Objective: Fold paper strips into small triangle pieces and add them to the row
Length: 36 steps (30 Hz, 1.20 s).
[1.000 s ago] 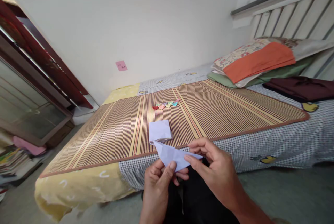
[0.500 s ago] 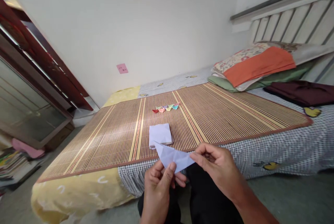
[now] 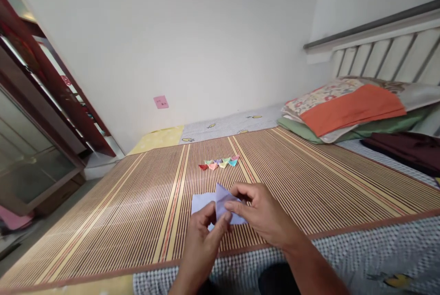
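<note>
A folded lavender sheet of paper (image 3: 224,202) is pinched between both hands, one pointed corner standing up. My left hand (image 3: 204,235) grips its lower left edge between thumb and fingers. My right hand (image 3: 261,210) holds its right side, thumb on the front and fingers behind, hiding part of the folds. Just behind my left hand lies a stack of lavender paper (image 3: 201,201) on the bamboo mat, partly covered by the hands. Farther back, several small folded paper pieces (image 3: 220,163) in red, pink, yellow, blue and other colours sit in a cluster.
The striped bamboo mat (image 3: 130,203) covers the bed, over a checked sheet (image 3: 343,258). Pillows (image 3: 354,107) and dark maroon cloth (image 3: 402,150) lie at the right. A white wall with a pink card (image 3: 161,101) stands behind; a cabinet (image 3: 30,157) is at left.
My hands have moved up over the mat and closer together. The paper has turned from a wide, flat triangle to one with its point upward. The camera view has shifted too.
</note>
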### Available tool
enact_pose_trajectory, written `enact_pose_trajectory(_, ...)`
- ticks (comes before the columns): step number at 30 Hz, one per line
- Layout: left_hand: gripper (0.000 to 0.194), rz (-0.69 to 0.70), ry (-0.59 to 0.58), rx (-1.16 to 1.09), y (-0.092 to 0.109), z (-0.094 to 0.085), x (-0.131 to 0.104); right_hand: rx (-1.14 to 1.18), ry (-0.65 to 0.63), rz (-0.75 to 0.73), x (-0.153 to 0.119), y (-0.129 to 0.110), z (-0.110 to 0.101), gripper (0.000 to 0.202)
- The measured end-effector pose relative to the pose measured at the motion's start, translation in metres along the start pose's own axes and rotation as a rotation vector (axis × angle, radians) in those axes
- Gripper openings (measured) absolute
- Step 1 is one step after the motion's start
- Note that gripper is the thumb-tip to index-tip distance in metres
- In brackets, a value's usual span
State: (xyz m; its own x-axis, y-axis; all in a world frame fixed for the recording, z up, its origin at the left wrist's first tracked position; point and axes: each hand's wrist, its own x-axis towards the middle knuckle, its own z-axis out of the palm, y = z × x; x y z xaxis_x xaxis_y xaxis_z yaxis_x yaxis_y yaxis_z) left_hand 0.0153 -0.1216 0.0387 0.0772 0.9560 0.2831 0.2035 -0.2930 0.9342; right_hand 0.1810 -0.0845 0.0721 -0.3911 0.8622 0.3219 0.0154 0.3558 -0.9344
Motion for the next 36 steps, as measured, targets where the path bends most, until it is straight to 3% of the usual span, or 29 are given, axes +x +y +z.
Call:
enact_pose_trajectory(4, 0.027, -0.022, 0.057, -0.099, -0.01, -0.005, 0.034, -0.081, 0.011, -0.017, 0.029, 0.023, -0.009, 0.018)
enact_pose_trajectory(9, 0.023, 0.073, 0.242, 0.002, -0.029, -0.01, 0.076, -0.228, -0.074, 0.005, 0.057, 0.046, -0.015, 0.025)
enact_pose_trajectory(13, 0.023, 0.053, 0.418, -0.118, -0.048, -0.013, 0.097, -0.225, -0.082, 0.025, 0.075, 0.064, -0.017, 0.025)
enact_pose_trajectory(15, 0.021, -0.02, 0.354, -0.227, -0.057, -0.015, 0.101, -0.156, -0.034, 0.041, 0.081, 0.074, -0.018, 0.022)
enact_pose_trajectory(17, 0.025, -0.124, 0.188, -0.312, -0.065, -0.016, 0.103, -0.069, 0.034, 0.051, 0.086, 0.082, -0.017, 0.022)
enact_pose_trajectory(19, 0.024, -0.182, 0.142, -0.376, -0.072, -0.016, 0.102, -0.012, 0.083, 0.062, 0.09, 0.088, -0.013, 0.023)
enact_pose_trajectory(27, 0.037, -0.334, 0.321, -0.767, -0.092, -0.011, 0.105, 0.055, 0.056, 0.096, 0.091, 0.085, -0.004, 0.018)
enact_pose_trajectory(32, 0.037, -0.366, 0.283, -0.865, -0.096, -0.011, 0.107, 0.095, 0.103, 0.075, 0.089, 0.088, -0.014, 0.023)
enact_pose_trajectory(36, 0.036, -0.361, 0.269, -0.92, -0.098, -0.009, 0.108, 0.166, 0.103, 0.099, 0.087, 0.088, -0.01, 0.019)
